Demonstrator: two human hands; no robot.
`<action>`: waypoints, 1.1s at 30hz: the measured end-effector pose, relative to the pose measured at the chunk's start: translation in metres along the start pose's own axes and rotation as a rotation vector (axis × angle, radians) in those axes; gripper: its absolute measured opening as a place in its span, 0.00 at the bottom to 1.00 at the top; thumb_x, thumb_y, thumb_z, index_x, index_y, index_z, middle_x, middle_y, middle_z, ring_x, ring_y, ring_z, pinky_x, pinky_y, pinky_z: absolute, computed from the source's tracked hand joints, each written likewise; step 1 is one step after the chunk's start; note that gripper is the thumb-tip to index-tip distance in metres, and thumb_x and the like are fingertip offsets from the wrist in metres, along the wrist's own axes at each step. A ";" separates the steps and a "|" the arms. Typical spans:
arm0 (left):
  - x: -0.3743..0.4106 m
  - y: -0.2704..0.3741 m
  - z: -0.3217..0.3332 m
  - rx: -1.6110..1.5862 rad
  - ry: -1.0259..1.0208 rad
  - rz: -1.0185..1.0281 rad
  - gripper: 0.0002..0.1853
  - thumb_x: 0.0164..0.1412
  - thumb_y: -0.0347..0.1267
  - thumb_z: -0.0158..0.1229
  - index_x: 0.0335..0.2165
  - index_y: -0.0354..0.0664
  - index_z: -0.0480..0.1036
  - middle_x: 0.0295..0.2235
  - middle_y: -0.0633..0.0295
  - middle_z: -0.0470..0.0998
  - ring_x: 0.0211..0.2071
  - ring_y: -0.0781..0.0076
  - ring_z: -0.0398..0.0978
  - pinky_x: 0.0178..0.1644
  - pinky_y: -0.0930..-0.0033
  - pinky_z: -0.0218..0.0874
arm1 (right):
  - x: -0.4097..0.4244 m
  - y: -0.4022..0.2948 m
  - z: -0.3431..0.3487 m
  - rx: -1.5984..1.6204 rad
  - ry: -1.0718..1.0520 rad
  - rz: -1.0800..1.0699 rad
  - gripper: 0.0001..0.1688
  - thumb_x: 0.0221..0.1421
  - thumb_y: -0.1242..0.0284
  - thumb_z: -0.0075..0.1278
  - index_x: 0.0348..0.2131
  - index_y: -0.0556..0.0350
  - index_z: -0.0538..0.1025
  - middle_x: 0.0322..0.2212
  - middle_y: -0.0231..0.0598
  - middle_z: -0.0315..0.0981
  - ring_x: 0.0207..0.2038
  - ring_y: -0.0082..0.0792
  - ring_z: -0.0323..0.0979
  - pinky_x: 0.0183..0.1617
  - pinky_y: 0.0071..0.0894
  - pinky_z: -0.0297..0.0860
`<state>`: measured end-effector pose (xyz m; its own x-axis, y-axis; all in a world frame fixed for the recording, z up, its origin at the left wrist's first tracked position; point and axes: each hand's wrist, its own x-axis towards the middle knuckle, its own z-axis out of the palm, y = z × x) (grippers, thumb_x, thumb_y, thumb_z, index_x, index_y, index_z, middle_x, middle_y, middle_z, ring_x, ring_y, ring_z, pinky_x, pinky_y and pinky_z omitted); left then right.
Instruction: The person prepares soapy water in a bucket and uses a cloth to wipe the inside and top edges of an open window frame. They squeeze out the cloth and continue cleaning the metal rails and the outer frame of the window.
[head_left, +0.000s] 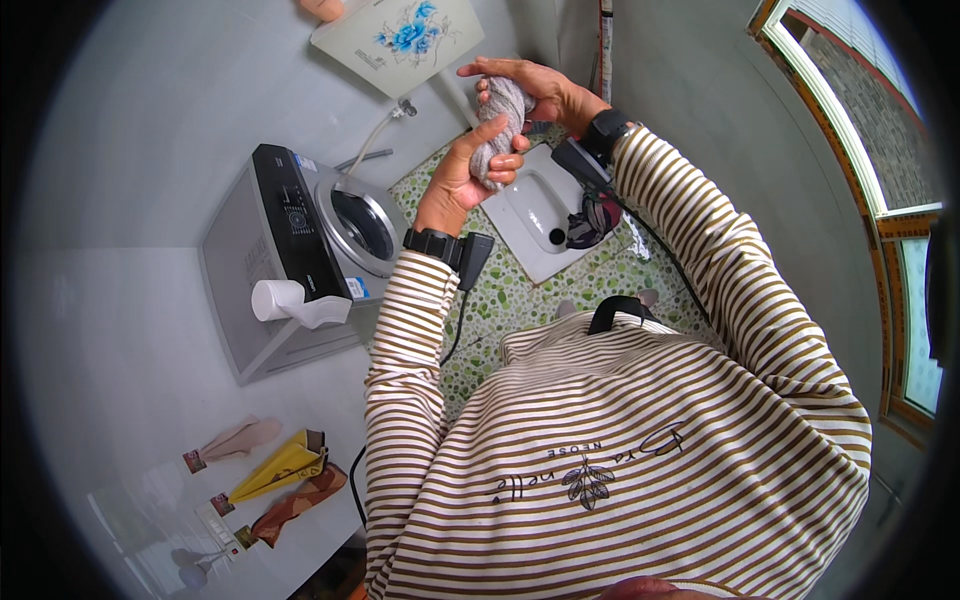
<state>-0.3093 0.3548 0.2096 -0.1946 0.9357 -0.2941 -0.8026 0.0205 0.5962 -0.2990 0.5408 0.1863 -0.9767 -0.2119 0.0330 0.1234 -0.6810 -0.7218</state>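
Observation:
A grey cloth (501, 127), twisted into a thick roll, is held between my two hands, out in front of me near the top of the view. My left hand (469, 169) grips its lower end, with the thumb along the roll. Around the upper end is my right hand (536, 94), its index finger stretched out past the cloth. Beyond and below them, a white squat toilet pan (532, 214) is set in the floor. A dark patterned cloth (592, 223) lies over the pan's right edge, beside the drain hole.
A front-loading washing machine (289, 217) stands at the left with a toilet paper roll (277, 300) on it. Cloths, one of them yellow (281, 465), hang on the lower left wall. A flowered white cistern (412, 37) is above; a window (862, 112) is at the right.

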 end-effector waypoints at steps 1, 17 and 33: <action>0.003 0.000 -0.004 0.084 0.084 -0.012 0.23 0.56 0.37 0.61 0.42 0.32 0.63 0.31 0.58 0.69 0.20 0.83 0.62 0.17 0.84 0.51 | 0.004 0.003 -0.003 -0.080 0.047 -0.007 0.22 0.63 0.58 0.45 0.45 0.57 0.74 0.23 0.28 0.73 0.27 0.22 0.72 0.32 0.24 0.72; 0.069 -0.022 -0.030 1.587 1.023 0.394 0.39 0.49 0.47 0.63 0.47 0.25 0.60 0.33 0.43 0.78 0.34 0.47 0.78 0.37 0.59 0.69 | 0.077 0.038 -0.065 -0.996 0.664 -0.084 0.15 0.50 0.68 0.50 0.28 0.65 0.79 0.26 0.56 0.77 0.33 0.50 0.77 0.39 0.38 0.72; 0.090 -0.039 -0.023 1.802 0.813 0.245 0.38 0.52 0.42 0.62 0.52 0.34 0.52 0.39 0.35 0.75 0.42 0.36 0.73 0.44 0.46 0.65 | 0.040 0.049 -0.080 -1.135 1.010 -0.097 0.13 0.47 0.67 0.51 0.26 0.59 0.81 0.28 0.54 0.77 0.32 0.53 0.77 0.39 0.43 0.74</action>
<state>-0.3086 0.4302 0.1424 -0.7738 0.6335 -0.0032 0.5659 0.6935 0.4459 -0.3462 0.5548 0.0967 -0.7380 0.6745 -0.0219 0.3175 0.3184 -0.8932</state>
